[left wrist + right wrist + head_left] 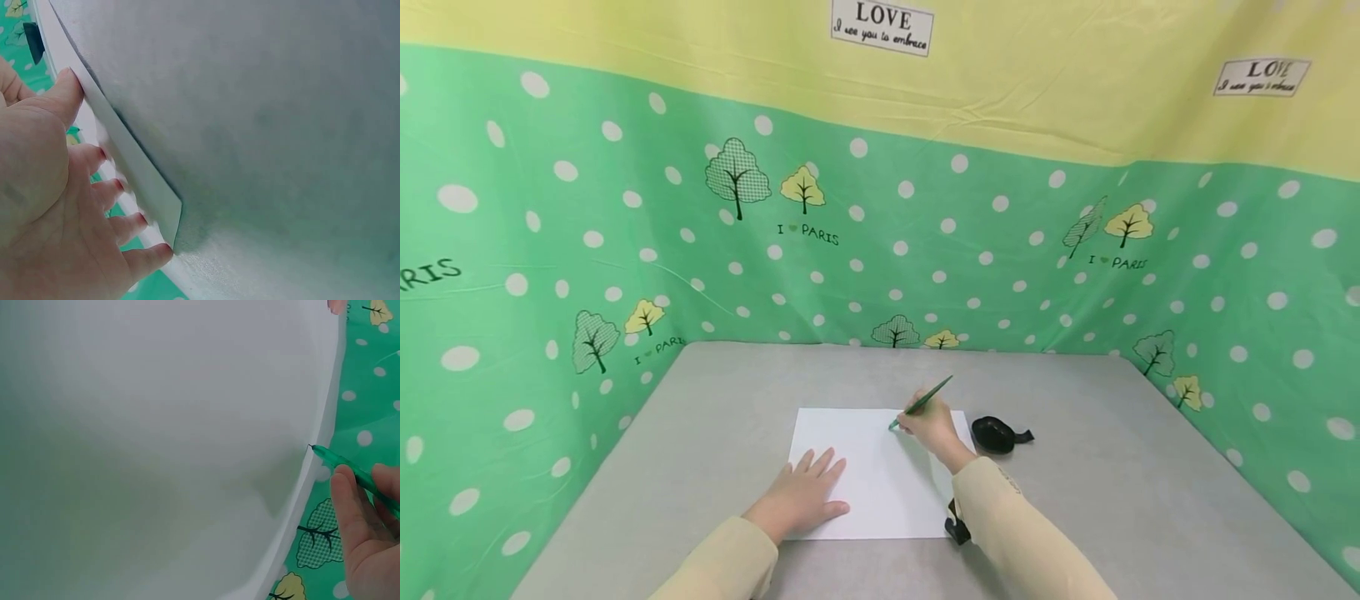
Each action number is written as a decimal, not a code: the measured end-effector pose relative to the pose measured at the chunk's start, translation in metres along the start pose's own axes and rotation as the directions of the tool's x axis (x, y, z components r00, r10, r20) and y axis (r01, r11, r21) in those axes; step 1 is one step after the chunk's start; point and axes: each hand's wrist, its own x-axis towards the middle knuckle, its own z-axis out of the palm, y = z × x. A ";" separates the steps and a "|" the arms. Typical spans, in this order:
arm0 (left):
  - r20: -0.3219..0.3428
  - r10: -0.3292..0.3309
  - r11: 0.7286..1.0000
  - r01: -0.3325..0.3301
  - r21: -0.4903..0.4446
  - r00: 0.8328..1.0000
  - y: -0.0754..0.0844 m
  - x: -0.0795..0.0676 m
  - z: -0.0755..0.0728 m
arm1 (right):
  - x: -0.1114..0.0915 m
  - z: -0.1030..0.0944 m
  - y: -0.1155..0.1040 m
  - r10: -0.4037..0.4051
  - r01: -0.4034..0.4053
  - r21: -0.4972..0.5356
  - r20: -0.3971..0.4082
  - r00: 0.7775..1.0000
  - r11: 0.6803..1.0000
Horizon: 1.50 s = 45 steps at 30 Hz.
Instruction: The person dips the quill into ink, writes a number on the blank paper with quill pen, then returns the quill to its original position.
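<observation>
A white sheet of paper [872, 492] lies on the grey table. My left hand [801, 497] rests on its left part, fingers spread; in the left wrist view the fingertips of that hand [69, 194] lie along the sheet near one corner. My right hand [931, 423] pinches a slim green pen [931, 395] over the upper right part of the paper, with the pen slanting up to the right. In the right wrist view the tip of the pen [340, 460] is right at the paper [187, 394], beside a tiny dark line.
Just right of the paper sits a rounded black object [994, 435] with a short strap-like tail. Another small black piece [957, 530] is at the lower right corner of the paper, partly hidden by the right sleeve [1015, 533]. A green dotted curtain [895, 258] surrounds the table [730, 392].
</observation>
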 end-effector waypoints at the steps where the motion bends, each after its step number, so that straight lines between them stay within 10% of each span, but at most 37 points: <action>1: 0.001 -0.002 1.000 0.002 -0.001 1.000 0.000 0.000 0.000 | -0.001 0.000 0.000 -0.001 0.001 0.000 0.002 1.000 1.000; 45: 0.010 -0.013 1.000 0.013 -0.004 1.000 0.002 0.000 -0.001 | -0.024 -0.004 -0.005 -0.050 0.055 -0.039 0.128 0.991 0.998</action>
